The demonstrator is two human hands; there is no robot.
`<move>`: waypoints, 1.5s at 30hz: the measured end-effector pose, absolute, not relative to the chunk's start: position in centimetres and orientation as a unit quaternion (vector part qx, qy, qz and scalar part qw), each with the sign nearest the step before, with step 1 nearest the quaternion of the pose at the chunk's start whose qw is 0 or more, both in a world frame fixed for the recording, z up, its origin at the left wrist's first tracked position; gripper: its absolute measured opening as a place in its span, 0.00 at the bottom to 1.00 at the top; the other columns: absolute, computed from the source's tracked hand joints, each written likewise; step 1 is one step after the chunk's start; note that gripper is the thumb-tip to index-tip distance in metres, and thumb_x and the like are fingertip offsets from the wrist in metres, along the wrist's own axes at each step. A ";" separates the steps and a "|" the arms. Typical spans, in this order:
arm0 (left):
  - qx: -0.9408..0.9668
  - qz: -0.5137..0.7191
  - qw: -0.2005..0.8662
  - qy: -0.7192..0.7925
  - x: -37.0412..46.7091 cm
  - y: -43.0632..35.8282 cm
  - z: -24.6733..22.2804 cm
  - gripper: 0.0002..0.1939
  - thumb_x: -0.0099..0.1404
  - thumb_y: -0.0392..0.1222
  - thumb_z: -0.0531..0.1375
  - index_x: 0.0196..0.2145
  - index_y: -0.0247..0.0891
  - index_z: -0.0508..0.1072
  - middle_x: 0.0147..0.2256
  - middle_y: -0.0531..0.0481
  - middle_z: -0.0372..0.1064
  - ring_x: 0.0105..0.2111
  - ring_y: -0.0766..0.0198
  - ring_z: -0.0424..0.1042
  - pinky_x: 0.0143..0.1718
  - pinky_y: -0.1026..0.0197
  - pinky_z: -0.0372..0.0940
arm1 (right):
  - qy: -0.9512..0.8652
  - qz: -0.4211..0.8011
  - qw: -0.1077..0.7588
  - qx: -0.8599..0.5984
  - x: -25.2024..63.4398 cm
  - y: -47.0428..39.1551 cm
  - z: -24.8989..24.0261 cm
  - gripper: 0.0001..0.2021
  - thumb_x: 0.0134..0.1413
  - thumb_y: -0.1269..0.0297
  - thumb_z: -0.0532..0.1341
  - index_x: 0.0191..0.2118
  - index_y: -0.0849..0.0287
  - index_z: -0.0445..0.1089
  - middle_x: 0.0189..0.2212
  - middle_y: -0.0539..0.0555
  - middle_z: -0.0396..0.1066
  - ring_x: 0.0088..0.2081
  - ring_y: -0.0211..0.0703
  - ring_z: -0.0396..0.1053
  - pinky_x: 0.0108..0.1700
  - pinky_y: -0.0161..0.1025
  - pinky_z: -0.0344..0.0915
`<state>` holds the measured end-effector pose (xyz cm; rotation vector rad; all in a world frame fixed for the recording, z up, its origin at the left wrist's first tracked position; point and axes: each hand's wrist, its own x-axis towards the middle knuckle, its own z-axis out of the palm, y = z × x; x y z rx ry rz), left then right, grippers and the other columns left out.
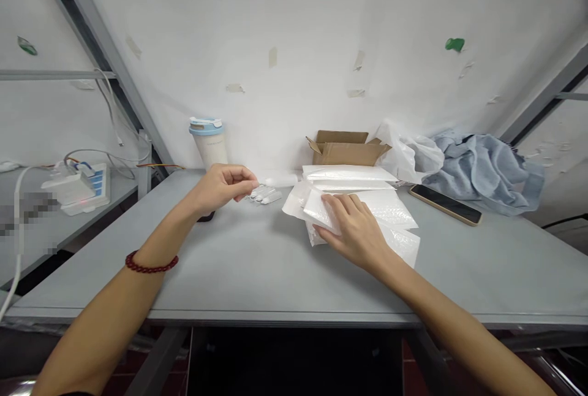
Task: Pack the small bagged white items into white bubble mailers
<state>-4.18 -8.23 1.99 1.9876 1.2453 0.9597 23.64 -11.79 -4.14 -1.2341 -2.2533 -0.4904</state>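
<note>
My left hand (225,189) is closed in a pinch. From its fingertips a small white tube (281,179) points right towards the mailers, its outline blurred. Just below it, several small clear-and-white tubes (266,195) lie in a cluster on the grey table (220,273). My right hand (353,224) grips a white bubble mailer (316,207), fingers on top and thumb at the near edge. The mailer's flap end tilts up towards the left. Beneath it several more white bubble mailers (399,209) are spread in a loose stack.
Behind the mailers stands an open cardboard box (351,154), beside a white plastic bag (411,154) and a blue cloth (489,169). A phone (445,204) lies to the right. At the back left is a lidded cup (209,143); a power strip (87,187) sits farther left.
</note>
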 end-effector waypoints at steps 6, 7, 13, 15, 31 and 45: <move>0.769 0.266 0.321 0.484 -3.5 -8.4 1.7 0.11 0.57 0.47 0.60 0.26 0.37 0.73 0.19 0.55 0.62 0.20 0.71 0.57 0.21 0.67 0.53 | -0.844 -0.163 0.270 -0.433 23.7 -11.8 -4.1 0.19 0.55 0.58 0.57 0.51 0.60 0.60 0.42 0.61 0.67 0.43 0.54 0.62 0.38 0.46 0.61; 0.770 0.262 0.326 0.481 -3.1 -8.5 1.6 0.11 0.58 0.48 0.59 0.26 0.37 0.73 0.19 0.55 0.61 0.20 0.71 0.57 0.21 0.67 0.53 | -0.848 -0.161 0.270 -0.427 23.7 -11.8 -4.1 0.19 0.55 0.58 0.57 0.51 0.61 0.60 0.42 0.61 0.67 0.42 0.54 0.62 0.38 0.46 0.61; 0.788 0.255 0.357 0.431 -1.7 -8.3 0.3 0.12 0.60 0.49 0.58 0.28 0.37 0.72 0.21 0.56 0.61 0.21 0.72 0.55 0.22 0.67 0.52 | -0.860 -0.156 0.281 -0.396 23.6 -12.0 -4.2 0.20 0.54 0.60 0.58 0.51 0.63 0.60 0.41 0.61 0.67 0.41 0.52 0.62 0.39 0.45 0.61; 0.794 0.271 0.357 0.412 -1.2 -8.1 -0.6 0.13 0.59 0.50 0.59 0.29 0.37 0.74 0.23 0.54 0.65 0.22 0.70 0.58 0.23 0.66 0.54 | -0.863 -0.157 0.281 -0.389 23.5 -12.0 -4.3 0.20 0.53 0.61 0.58 0.51 0.63 0.61 0.41 0.61 0.67 0.41 0.52 0.62 0.39 0.45 0.62; 0.744 0.346 0.180 0.543 -2.8 -6.0 -1.5 0.15 0.56 0.51 0.59 0.28 0.37 0.79 0.18 0.53 0.65 0.20 0.68 0.56 0.23 0.64 0.49 | -0.858 -0.164 0.283 -0.396 23.5 -11.8 -4.4 0.19 0.54 0.61 0.58 0.51 0.61 0.61 0.41 0.61 0.67 0.41 0.52 0.62 0.39 0.46 0.62; 0.790 0.190 0.120 0.570 -2.9 -3.3 -5.8 0.12 0.55 0.43 0.54 0.24 0.35 0.75 0.25 0.47 0.72 0.26 0.61 0.66 0.26 0.62 0.54 | -0.841 -0.166 0.292 -0.424 23.8 -11.6 -4.2 0.19 0.54 0.60 0.57 0.51 0.60 0.61 0.41 0.61 0.67 0.44 0.54 0.62 0.38 0.46 0.62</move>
